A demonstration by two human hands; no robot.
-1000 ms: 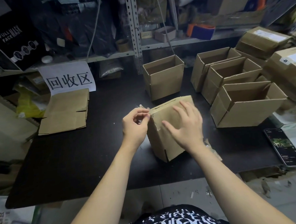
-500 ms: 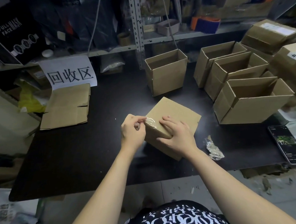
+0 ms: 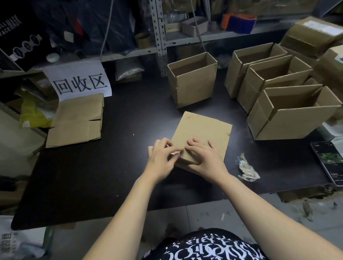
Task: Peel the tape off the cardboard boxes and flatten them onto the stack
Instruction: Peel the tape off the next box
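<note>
Box (image 3: 203,128) lies mid-table (image 3: 90,181). Left grip (image 3: 161,159) is closed, pinching tape (image 3: 174,153) at the box's near-left corner. Right grip (image 3: 205,159) is open, fingers pressed flat on the box's near end. Flat stack (image 3: 77,121) sits far left.

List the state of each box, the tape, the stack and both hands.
Nearest brown cardboard box: unflattened, lying on the black table.
Clear tape strip: lifted at the box's corner.
Left hand: pinches the strip.
Right hand: presses the box down.
Brown cardboard box behind it: upright, top open.
Flattened cardboard stack: flat, at left.
Crumpled clear tape wad: loose.
</note>
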